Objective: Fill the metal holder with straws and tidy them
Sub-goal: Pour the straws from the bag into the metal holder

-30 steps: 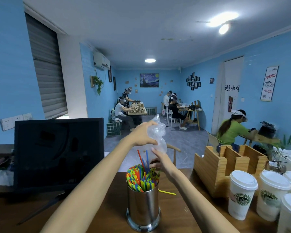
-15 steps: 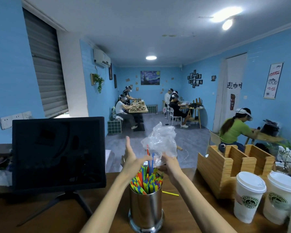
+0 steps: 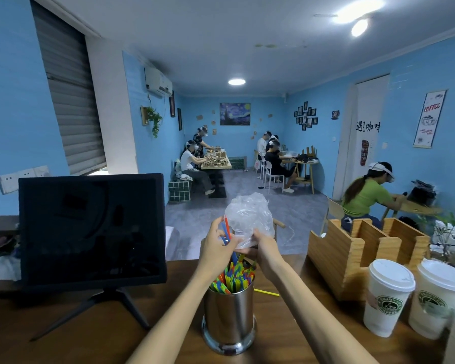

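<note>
While the right hand (image 3: 263,246) grips the plastic bag (image 3: 248,219) above the metal holder (image 3: 229,320), the left hand (image 3: 216,245) pinches the last straws (image 3: 226,231) so they drop inside.

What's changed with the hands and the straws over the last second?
The left hand let go of the plastic bag, dropped and now grips the tall red and blue straws. The right hand took over the bag. The metal holder and loose yellow straw stayed put.
</note>
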Demonstrator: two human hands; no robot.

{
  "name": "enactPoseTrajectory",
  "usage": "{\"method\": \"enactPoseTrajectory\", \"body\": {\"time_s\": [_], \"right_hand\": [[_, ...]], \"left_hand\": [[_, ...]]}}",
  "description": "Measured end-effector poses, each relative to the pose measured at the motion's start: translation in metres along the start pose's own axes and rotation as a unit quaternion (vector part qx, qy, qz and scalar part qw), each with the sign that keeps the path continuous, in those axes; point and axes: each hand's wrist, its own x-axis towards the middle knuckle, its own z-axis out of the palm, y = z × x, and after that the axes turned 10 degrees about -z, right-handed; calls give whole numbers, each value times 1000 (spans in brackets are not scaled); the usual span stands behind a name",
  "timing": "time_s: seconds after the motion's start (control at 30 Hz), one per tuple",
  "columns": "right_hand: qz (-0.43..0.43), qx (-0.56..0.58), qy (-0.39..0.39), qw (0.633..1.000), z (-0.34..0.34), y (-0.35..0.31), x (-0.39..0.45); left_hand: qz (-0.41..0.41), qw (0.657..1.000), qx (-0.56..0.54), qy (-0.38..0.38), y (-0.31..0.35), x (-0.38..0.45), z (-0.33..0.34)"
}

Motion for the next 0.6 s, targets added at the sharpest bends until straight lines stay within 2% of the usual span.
{"method": "enactPoseTrajectory", "body": {"time_s": [0.23, 0.4, 0.6], "right_hand": [[11, 16, 12, 1000, 2, 2, 2], [8, -1, 39, 999, 4, 7, 1], [-5, 17, 69, 997, 4, 7, -3]], "left_hand": [[8, 993, 24, 119, 0, -3, 3], [3, 985, 31, 168, 13, -11, 6], [-24, 979, 67, 190, 19, -16, 10]]}}
